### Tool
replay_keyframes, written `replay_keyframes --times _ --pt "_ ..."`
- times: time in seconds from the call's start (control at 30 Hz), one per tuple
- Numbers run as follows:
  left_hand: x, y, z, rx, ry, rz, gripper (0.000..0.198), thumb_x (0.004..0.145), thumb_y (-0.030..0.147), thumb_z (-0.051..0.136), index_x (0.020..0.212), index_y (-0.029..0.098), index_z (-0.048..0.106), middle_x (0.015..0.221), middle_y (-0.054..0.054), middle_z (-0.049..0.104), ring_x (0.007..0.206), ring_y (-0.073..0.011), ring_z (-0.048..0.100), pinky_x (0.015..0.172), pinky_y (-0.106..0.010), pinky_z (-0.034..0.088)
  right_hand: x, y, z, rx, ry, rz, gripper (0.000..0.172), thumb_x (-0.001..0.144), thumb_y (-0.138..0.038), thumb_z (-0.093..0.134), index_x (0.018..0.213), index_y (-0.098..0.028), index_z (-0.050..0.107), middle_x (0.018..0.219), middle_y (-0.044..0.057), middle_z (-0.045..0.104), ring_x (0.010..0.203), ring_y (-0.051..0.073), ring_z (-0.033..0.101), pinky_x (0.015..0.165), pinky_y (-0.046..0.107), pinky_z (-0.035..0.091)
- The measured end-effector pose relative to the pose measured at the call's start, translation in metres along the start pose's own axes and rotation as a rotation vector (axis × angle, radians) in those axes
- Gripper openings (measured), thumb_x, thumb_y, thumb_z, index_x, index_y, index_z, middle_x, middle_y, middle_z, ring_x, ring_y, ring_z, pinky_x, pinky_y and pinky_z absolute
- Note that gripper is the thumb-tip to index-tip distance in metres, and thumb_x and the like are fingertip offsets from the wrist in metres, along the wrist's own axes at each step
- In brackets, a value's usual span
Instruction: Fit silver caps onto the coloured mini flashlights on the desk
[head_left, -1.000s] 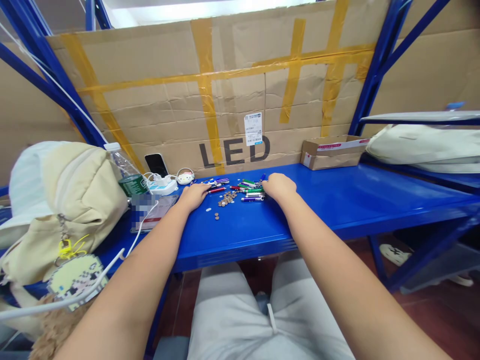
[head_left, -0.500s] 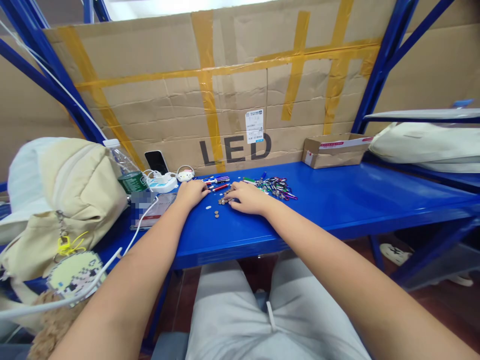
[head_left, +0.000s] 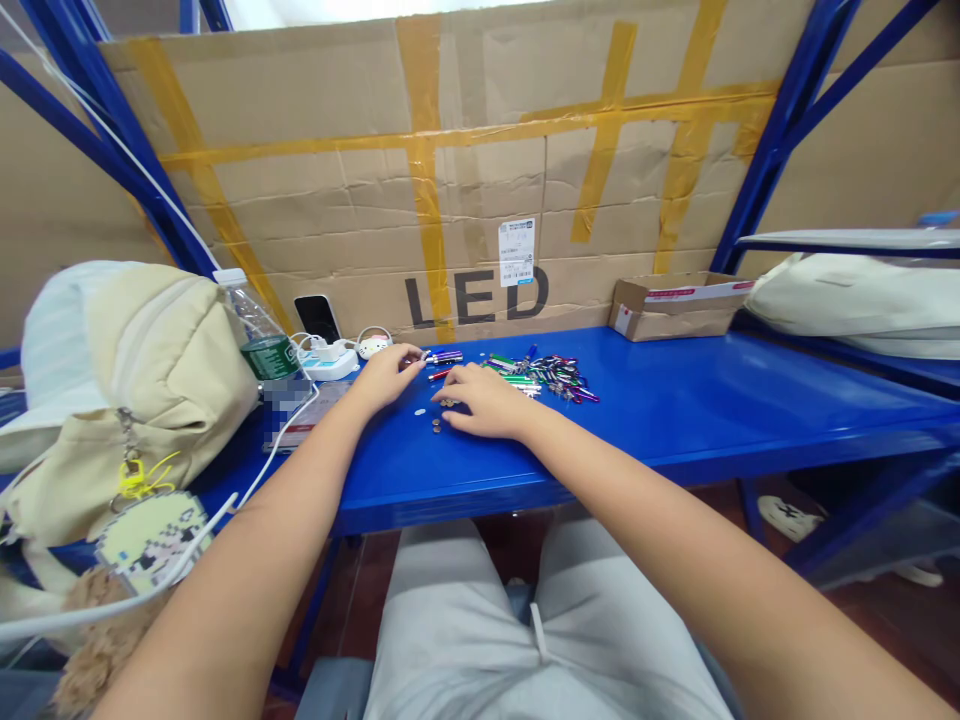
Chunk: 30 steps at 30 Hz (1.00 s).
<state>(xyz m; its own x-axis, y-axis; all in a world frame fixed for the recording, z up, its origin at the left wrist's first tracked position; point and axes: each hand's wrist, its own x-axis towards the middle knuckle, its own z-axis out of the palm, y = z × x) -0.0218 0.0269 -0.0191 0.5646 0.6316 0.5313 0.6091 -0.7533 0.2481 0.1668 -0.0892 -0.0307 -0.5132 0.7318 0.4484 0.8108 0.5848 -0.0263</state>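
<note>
My left hand [head_left: 390,374] rests on the blue table with its fingers curled, at the left ends of some blue and purple metal tubes [head_left: 445,357]. What lies inside its fingers is hidden. My right hand [head_left: 484,402] is palm down, with thumb and fingers apart around a few small coin-like discs [head_left: 449,403]. More brownish discs [head_left: 436,426] lie just left of its thumb. A red tube [head_left: 439,375] sits between the hands. Beyond my right hand is a pile of coloured tubes with small metal clips [head_left: 559,376].
At the left stand a cream bag [head_left: 176,350], a bottle [head_left: 262,335], a phone [head_left: 316,318] and a white power strip [head_left: 330,362]. A white cable [head_left: 279,440] crosses near my left forearm. An open cardboard box [head_left: 675,308] is at the back right. Taped cardboard [head_left: 337,220] walls the back.
My left hand has shifted slightly away from me, from near the red tube to the blue and purple tubes. My right hand stays over the discs. The view has tilted a little.
</note>
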Motion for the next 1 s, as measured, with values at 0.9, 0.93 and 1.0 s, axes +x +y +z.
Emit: replay_keyframes --times 0.9,0.93,1.0 --pt "-0.012 0.043 0.006 -0.468 -0.231 0.104 0.021 0.076 0.031 0.061 0.090 0.016 0.065 0.088 -0.005 0.071 0.084 -0.0193 0.067 0.080 -0.033 0.052 0.002 0.014 -0.008 0.271 0.353 0.180 0.016 0.079 -0.017 0.060 0.094 -0.018 0.065 0.092 0.006 0.068 0.088 0.018 0.058 0.078 0.029 0.043" --pt "-0.012 0.044 0.006 -0.475 -0.229 0.098 0.022 0.075 0.031 0.061 0.090 0.016 0.065 0.088 -0.005 0.072 0.084 -0.0193 0.067 0.080 -0.032 0.053 0.002 0.014 -0.008 0.259 0.343 0.170 0.014 0.079 -0.017 0.059 0.091 -0.018 0.066 0.091 0.006 0.068 0.088 0.018 0.058 0.078 0.029 0.043" --pt "-0.012 0.044 0.006 -0.501 -0.234 0.083 0.023 0.075 0.032 0.062 0.091 0.016 0.065 0.088 -0.005 0.071 0.084 -0.0193 0.067 0.080 -0.032 0.053 0.002 0.015 -0.007 0.239 0.332 0.136 0.010 0.080 -0.017 0.059 0.087 -0.018 0.066 0.090 0.006 0.068 0.088 0.018 0.057 0.080 0.030 0.043"
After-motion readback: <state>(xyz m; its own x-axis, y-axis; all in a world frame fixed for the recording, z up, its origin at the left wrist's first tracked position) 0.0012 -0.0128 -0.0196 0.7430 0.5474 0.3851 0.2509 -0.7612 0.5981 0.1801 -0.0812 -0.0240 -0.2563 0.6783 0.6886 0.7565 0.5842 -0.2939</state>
